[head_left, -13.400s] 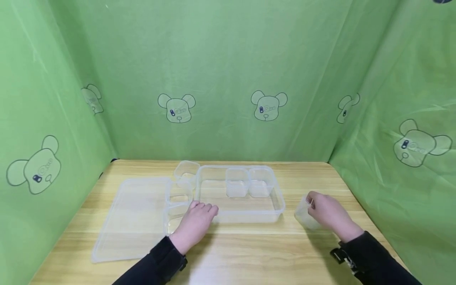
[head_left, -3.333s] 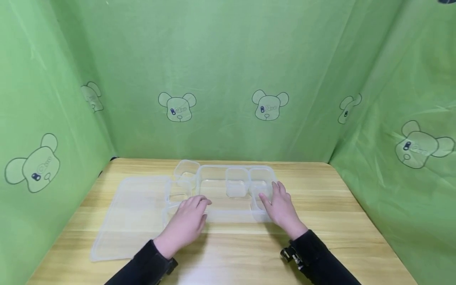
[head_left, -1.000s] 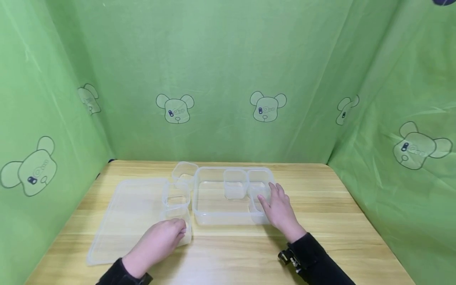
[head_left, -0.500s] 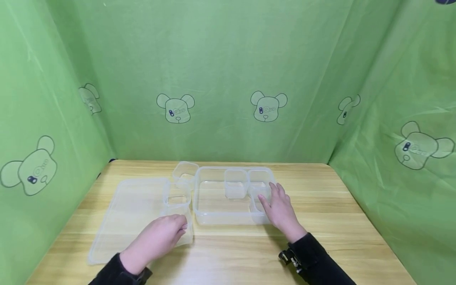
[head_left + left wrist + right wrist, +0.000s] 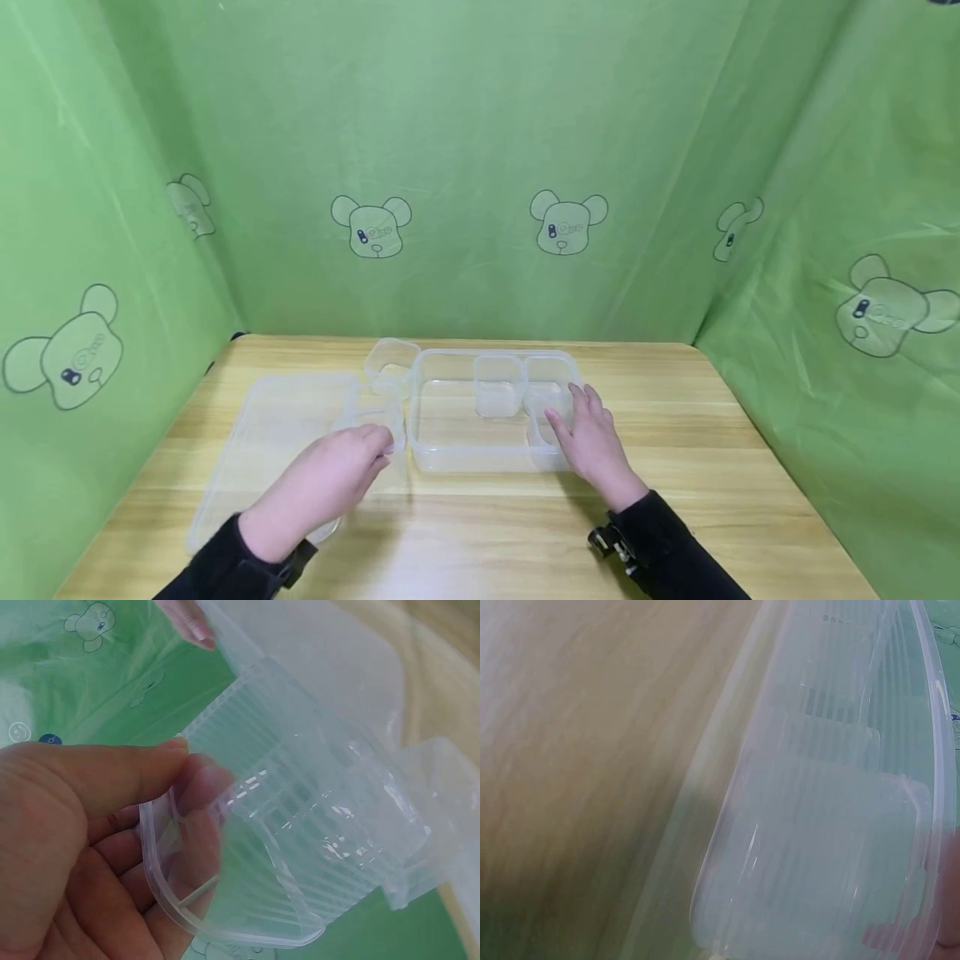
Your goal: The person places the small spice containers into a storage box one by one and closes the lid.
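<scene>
Head view shows one box [image 5: 472, 460], its long axis left-to-right, one lid [image 5: 266, 433] and six cups [image 5: 498, 402]: three inside, two beside it. Left of the box, the left hand [image 5: 330, 471] pinches the sixth cup [image 5: 322, 825], tilted, base away from the palm; the right hand [image 5: 595, 446], fingers spread, rests at its right end.

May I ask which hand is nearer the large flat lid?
Left: the left hand, gripping a small container, overlaps the lid in the head view; the right hand is at the right end of the large container.
</scene>
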Motion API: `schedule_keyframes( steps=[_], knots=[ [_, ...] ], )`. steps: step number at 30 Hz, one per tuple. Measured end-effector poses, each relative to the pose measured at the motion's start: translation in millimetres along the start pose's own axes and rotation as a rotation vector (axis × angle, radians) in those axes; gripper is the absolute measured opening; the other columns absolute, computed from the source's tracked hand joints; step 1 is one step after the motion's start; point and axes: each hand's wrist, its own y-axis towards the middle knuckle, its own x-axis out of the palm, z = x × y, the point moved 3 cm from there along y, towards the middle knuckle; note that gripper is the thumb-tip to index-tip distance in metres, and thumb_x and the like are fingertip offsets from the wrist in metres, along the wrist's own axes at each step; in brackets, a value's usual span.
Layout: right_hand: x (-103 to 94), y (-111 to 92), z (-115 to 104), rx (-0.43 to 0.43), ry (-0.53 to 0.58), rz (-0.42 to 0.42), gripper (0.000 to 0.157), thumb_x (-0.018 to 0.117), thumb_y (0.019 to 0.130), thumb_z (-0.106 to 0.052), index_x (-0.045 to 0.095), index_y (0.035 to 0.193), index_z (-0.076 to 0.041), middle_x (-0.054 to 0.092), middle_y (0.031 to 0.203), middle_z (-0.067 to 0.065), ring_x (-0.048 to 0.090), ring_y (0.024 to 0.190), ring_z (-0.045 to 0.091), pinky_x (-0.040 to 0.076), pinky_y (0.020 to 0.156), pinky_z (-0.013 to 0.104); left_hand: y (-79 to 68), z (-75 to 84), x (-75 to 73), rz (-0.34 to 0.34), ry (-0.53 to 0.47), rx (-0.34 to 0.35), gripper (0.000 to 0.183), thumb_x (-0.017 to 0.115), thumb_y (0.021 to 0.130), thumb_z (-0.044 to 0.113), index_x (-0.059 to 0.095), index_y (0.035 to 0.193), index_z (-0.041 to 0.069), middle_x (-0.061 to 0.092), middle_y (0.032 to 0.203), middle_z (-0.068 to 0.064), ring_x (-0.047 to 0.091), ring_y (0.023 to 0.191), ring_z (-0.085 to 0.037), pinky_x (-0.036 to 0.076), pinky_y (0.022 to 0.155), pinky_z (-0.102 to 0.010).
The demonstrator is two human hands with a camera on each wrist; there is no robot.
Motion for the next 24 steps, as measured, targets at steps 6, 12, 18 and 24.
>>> schedule_keyframes(
  steps=[6,12,18,24],
  knots=[
    [-0.4,-0.9,0.5,0.0,0.006,-0.003,0.077,0.037,0.105,-0.052,0.019,0.155,0.004,0.011,0.158,0.035,0.028,0.135,0.059,0.03,0.108,0.067,11.3,-2.4,-6.3,0.011,0.007,-0.015,0.011,0.069,0.093,0.008,0.059,0.09,0.012,0.059,0.081,0.005,0.061,0.073,-0.013,0.056,0.067,-0.033],
    [-0.1,-1.1,0.4,-0.001,0.002,0.001,0.077,0.037,0.105,-0.052,0.02,0.155,0.004,0.012,0.158,0.035,0.029,0.134,0.059,0.031,0.108,0.067,21.7,-4.8,-7.2,0.068,0.025,-0.011,0.011,0.07,0.092,0.007,0.06,0.093,0.011,0.061,0.084,0.004,0.063,0.075,-0.014,0.056,0.068,-0.033],
    [-0.1,-0.7,0.5,-0.003,0.001,0.006,0.076,0.039,0.105,-0.05,0.02,0.155,0.004,0.013,0.157,0.035,0.03,0.134,0.059,0.031,0.108,0.067,33.3,-4.7,-4.5,0.16,0.029,0.023,0.012,0.071,0.092,0.007,0.061,0.097,0.011,0.061,0.086,0.005,0.062,0.076,-0.012,0.056,0.07,-0.031],
    [0.4,0.0,0.6,-0.009,-0.003,0.006,0.076,0.038,0.105,-0.051,0.021,0.154,0.004,0.013,0.157,0.036,0.031,0.133,0.059,0.031,0.108,0.067,46.8,-2.6,2.7,0.203,0.019,0.081,0.013,0.071,0.092,0.007,0.059,0.096,0.011,0.061,0.087,0.004,0.06,0.076,-0.013,0.054,0.071,-0.031]
  ],
)
